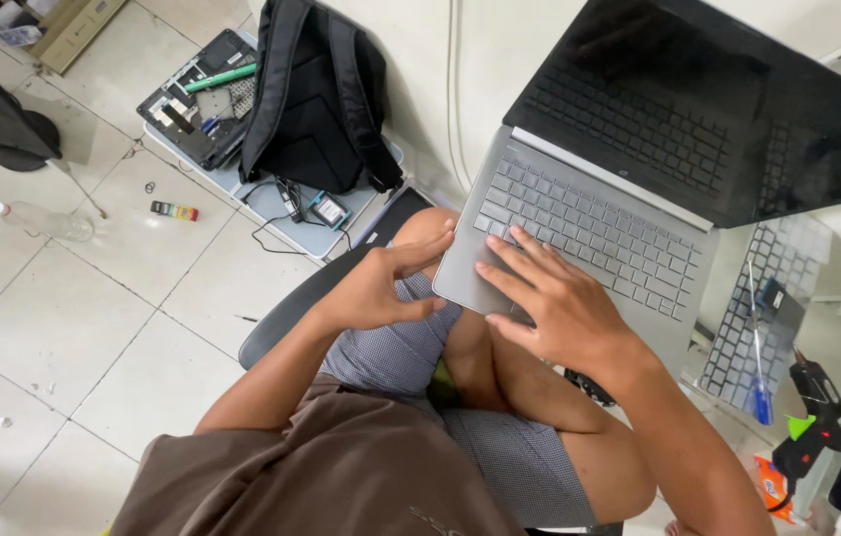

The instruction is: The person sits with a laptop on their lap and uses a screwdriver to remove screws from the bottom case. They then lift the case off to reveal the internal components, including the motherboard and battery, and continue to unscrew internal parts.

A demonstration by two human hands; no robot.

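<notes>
A silver laptop (639,189) with a dark screen rests open on my knees. My right hand (545,298) lies flat on its palm rest and lower keys, fingers spread. My left hand (386,283) curls against the laptop's near left corner, beside my knee, fingers bent with the thumb touching the edge. I sit on a dark chair (286,313) in checked shorts and a brown shirt.
A black backpack (316,94) leans on the wall over a stripped laptop base (204,99) and a grey lid on the tiled floor. A plastic bottle (43,220) lies at left. At right a glass table (838,298) carries a spare keyboard, a blue screwdriver (758,372) and a glue gun (813,412).
</notes>
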